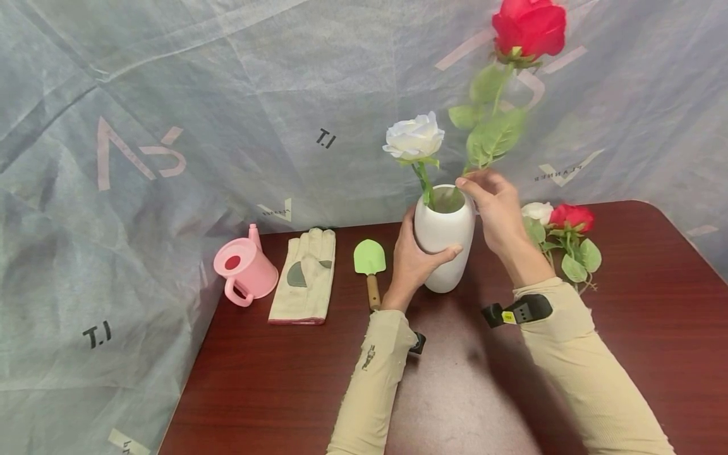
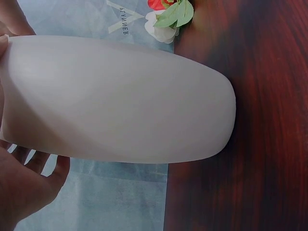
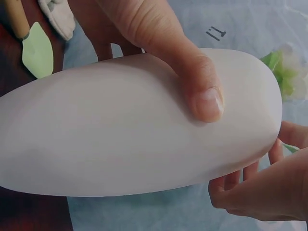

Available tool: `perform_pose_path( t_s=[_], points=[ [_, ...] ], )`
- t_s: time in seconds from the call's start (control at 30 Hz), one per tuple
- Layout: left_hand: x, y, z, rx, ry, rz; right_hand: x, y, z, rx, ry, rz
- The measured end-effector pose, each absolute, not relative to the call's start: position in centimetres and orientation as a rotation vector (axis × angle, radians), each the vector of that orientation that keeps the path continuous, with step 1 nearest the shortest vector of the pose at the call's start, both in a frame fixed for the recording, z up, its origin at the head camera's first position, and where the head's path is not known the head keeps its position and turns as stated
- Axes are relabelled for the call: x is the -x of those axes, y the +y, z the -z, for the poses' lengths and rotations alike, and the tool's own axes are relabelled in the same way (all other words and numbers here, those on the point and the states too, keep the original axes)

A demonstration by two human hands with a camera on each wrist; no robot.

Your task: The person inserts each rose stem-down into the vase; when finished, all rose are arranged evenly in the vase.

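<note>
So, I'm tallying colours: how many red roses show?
2: one red rose in the right hand, another rose on the table at right; more may be hidden.

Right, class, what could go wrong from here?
The white vase might tip if the left hand's fingers loosen: the raised red rose, pinched by the right hand's fingers, could push against it. That rose might also knock the white rose standing in the vase, and its broad leaves could snag on the vase.
</note>
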State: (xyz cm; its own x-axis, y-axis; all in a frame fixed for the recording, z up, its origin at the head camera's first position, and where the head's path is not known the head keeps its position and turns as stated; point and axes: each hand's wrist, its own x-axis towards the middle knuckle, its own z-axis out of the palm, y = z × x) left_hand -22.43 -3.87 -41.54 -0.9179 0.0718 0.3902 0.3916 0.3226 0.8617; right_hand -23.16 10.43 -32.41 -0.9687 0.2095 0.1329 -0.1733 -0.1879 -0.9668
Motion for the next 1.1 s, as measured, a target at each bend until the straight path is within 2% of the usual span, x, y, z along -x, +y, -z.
perform_pose_path(
  t_s=[0.2, 0.37, 0.53, 0.77, 1.1],
  points=[
    [22.2, -3.7, 41.7, 0.4, -2.322, 1.62, 22.7, 10.7, 32.1, -0.011, -2.142, -1.975],
    [22.2, -3.5, 41.6, 0.424, -2.315, 1.621, 21.2, 13.0, 30.3, -0.022, -2.342, -1.668],
    [22.4, -3.5, 41.6, 0.42, -2.301, 1.611, 20.4, 15.2, 29.8, -0.023, -2.327, -1.838],
    [22.5, -3.5, 41.6, 0.426, -2.333, 1.605, 19.9, 17.2, 33.2, 0.058, -2.253, -2.119],
    [22.3, -3.7, 41.5, 0.437, -2.312, 1.643, 17.8, 22.3, 38.7, -0.063, -1.987, -2.343]
  ],
)
